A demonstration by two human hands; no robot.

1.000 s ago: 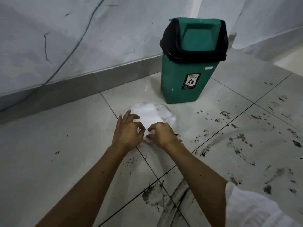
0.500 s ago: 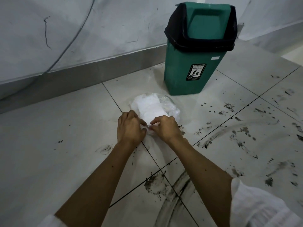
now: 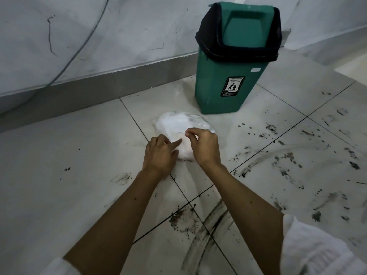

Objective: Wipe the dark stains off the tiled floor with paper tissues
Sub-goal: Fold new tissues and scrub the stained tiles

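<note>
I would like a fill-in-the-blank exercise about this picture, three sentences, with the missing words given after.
1. The pack of tissues lies on the tiled ____.
2. Behind the pack stands a swing-lid bin whose body is ____ in colour.
3. The right hand pinches at the pack, while the left hand rests one straight ____ on it.

Missing words: floor; green; finger

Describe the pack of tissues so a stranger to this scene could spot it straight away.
Start at the green swing-lid bin standing by the wall. On the floor tiles just in front of it, toward the camera, lies the tissue pack, with the left hand and right hand on its near end. It is the only white, plastic-wrapped bundle among grey tiles and dark stains.
</note>
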